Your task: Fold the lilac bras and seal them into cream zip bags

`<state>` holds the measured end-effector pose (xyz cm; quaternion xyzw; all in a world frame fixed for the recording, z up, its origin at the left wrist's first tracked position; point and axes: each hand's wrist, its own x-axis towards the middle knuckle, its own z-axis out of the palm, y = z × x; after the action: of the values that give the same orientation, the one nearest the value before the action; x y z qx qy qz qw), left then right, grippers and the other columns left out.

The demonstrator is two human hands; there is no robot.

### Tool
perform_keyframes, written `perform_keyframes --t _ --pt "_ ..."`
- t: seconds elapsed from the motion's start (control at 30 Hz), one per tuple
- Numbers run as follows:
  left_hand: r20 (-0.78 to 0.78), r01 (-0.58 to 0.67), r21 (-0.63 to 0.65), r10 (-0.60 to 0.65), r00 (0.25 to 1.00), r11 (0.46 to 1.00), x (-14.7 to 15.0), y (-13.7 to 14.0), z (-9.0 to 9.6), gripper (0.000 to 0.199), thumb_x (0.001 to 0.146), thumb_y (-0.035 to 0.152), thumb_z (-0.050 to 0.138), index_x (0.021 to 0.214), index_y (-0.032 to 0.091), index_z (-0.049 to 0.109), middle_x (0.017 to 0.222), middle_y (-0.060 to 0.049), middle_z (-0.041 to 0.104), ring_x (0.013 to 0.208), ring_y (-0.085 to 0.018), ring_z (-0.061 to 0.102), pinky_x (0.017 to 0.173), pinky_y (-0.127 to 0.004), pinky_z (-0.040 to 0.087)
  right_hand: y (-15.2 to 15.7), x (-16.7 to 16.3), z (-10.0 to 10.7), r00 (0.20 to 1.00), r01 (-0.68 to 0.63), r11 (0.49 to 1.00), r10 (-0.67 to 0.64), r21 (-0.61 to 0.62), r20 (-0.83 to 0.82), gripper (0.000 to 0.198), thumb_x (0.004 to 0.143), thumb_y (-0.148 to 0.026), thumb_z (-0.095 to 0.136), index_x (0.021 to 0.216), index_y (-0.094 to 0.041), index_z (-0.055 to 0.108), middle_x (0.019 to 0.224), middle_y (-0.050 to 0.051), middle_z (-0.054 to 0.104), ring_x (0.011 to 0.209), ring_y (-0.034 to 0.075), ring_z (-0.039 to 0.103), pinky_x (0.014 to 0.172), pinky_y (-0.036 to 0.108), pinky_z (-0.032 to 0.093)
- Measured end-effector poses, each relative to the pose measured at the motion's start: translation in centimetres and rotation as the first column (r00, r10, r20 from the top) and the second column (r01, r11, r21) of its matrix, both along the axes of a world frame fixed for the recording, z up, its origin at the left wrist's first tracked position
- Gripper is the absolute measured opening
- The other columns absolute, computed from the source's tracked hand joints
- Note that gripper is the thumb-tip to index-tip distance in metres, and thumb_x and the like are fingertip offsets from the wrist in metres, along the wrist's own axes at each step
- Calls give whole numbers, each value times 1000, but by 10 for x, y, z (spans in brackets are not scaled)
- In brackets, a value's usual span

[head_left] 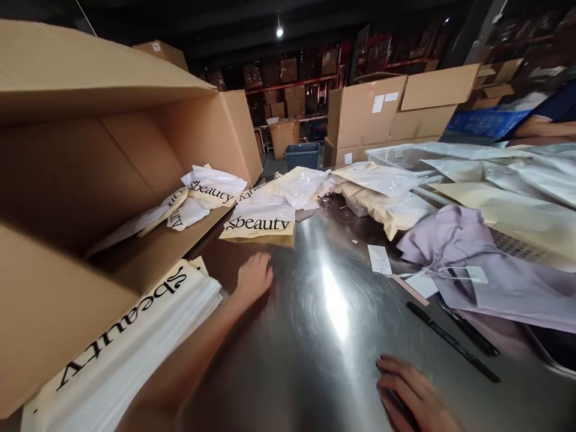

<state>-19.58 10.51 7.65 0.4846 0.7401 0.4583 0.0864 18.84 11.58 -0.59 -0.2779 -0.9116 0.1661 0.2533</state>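
A printed bag (258,223) lies just beyond the left grip (254,279), lettering crosswise; this nearer grip is relaxed, seemingly empty. The right grip (411,390) curls over a dark object (400,406); whether clamped, I cannot tell.

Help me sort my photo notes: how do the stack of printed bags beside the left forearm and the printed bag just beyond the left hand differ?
The stack of printed bags has several layers, while the printed bag beyond the left hand lies at the near edge of a loose pile. The stack's lettering slants and reads upside down from here; the bag's reads upright. Both are white and cream with black "beauty" lettering.
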Motion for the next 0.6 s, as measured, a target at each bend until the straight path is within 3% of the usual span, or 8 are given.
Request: perform_keyframes --t 0.1,0.17,0.23,0.33,0.43,0.5,0.6 --pt "-114 -22 -26 19 993 999 -14 75 19 14 88 19 61 101 15 66 122 -14 63 135 -36 41 102 -45 41 4 -8 4 997 76 996 -77 -52 -13 20 92 -38 54 91 -27 70 104 9 69 98 25 69 81 33 61" --pt "-188 -41 -85 24 982 996 -12 102 24 15 90 23 62 104 16 65 124 -13 63 132 -35 46 103 -52 41 8 -9 9 995 86 992 -90 -90 -34 23 94 -40 52 89 -27 69 103 9 69 96 24 69 80 33 61" --pt "-242 -42 -146 5 970 988 -2 110 23 19 92 31 64 104 17 65 117 -11 66 116 -28 58 98 -51 47 11 -7 11 995 71 989 -79 -131 -58 25 94 -42 50 86 -27 68 103 9 69 95 24 69 79 33 60" --pt "-322 -13 -230 -64 944 973 21 102 23 25 93 38 61 102 15 65 102 -6 67 94 -19 65 88 -42 53 13 -3 11 990 73 977 -96 -202 -106 27 95 -45 50 87 -26 68 102 8 70 93 23 70 79 32 59" --pt "-423 -12 -271 -108 900 962 38 75 41 20 94 33 58 101 15 66 93 -6 69 87 -21 66 83 -38 52 14 -2 8 984 95 960 -130 -265 -119 26 93 -47 53 91 -26 68 102 7 70 92 23 69 80 33 58" --pt "-485 -48 -259 -87 870 965 40 50 68 22 97 30 50 108 16 64 91 -9 70 88 -25 67 82 -39 48 14 -3 6 984 105 950 -142 -294 -109 26 93 -48 53 93 -26 68 103 7 70 93 24 68 82 34 56" --pt "-586 -152 -139 42 809 979 37 18 125 36 101 35 32 117 16 58 90 -12 70 93 -30 66 82 -39 44 12 -5 6 986 100 942 -138 -320 -98 28 93 -48 51 94 -25 67 104 7 69 95 25 66 85 37 53"
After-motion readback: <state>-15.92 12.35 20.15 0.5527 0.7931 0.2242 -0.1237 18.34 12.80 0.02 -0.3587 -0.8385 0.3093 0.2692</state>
